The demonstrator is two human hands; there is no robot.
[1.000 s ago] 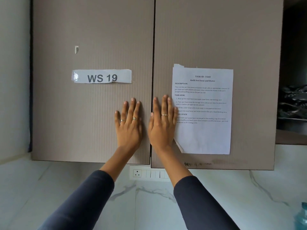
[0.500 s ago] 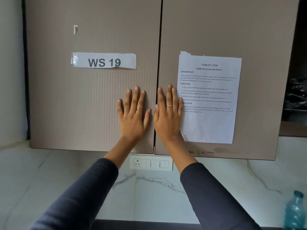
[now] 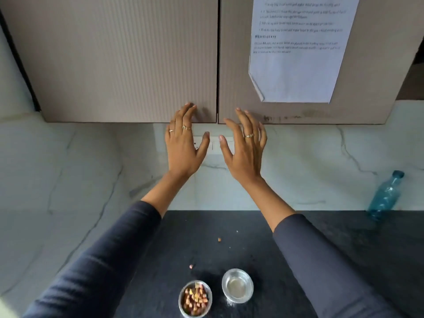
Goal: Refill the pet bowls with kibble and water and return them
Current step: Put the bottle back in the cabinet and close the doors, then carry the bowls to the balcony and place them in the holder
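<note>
Head camera looks down over our two arms in dark navy sleeves, raised toward a pair of beige ribbed cabinet doors (image 3: 128,58) at twelve o'clock. Our left hand (image 3: 183,143) is spread wide, palm away from us, its fingertips (image 3: 191,106) against the lower edge of the left door, just beside the dark seam between the doors. Two rings sit on its fingers. Our right hand (image 3: 245,148) is equally wide, fingers fanned and holding nothing, hovering before the bottom edge of the right door; we cannot tell whether it touches the door. One ring shows on it. Behind both hands a white switch plate (image 3: 215,144) is set into the white veined marble backsplash (image 3: 321,161).

A white printed paper sheet (image 3: 298,65) hangs on the right door at one o'clock, its lower left corner folded; the text is too blurred to read.

On the black speckled stone counter (image 3: 344,249) at six o'clock stand two small round metal bowls, near each other but apart. The left metal bowl (image 3: 195,299) holds brown and tan kibble pieces. The right metal bowl (image 3: 237,285) holds a shallow clear liquid. A few stray kibble crumbs (image 3: 219,239) lie on the counter beyond them. A translucent blue plastic bottle (image 3: 385,196) with a blue cap stands at three o'clock against the backsplash.
</note>
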